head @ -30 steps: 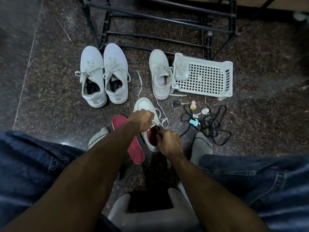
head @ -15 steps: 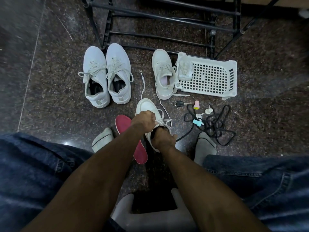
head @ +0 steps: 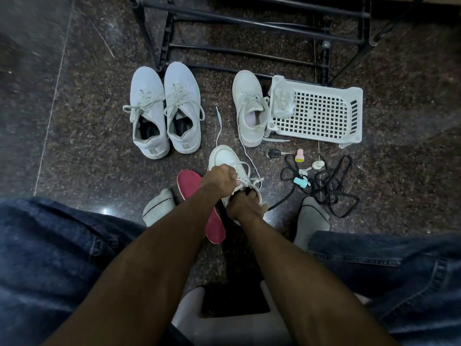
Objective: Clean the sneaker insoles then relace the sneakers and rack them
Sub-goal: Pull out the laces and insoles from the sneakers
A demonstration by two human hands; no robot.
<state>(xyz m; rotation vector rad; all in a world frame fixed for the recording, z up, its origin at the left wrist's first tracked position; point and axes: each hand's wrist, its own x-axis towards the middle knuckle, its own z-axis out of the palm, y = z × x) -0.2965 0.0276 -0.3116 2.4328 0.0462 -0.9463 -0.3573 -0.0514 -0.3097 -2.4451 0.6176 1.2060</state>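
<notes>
My left hand [head: 219,179] reaches across, fingers curled on lace of white sneaker [head: 225,159] on floor. My right hand [head: 245,207] at sneaker's heel opening, fingers tucked inside, gripping collar. Forearms nearly cross above red insole [head: 192,187], which lies just beside sneaker, partly under left arm. Grey pair [head: 163,113] ahead left; single laced sneaker [head: 249,108] touching white basket [head: 321,113]. Black laces [head: 331,186] tangled right, near socked foot [head: 313,218]. Black rack [head: 249,23] beyond.
</notes>
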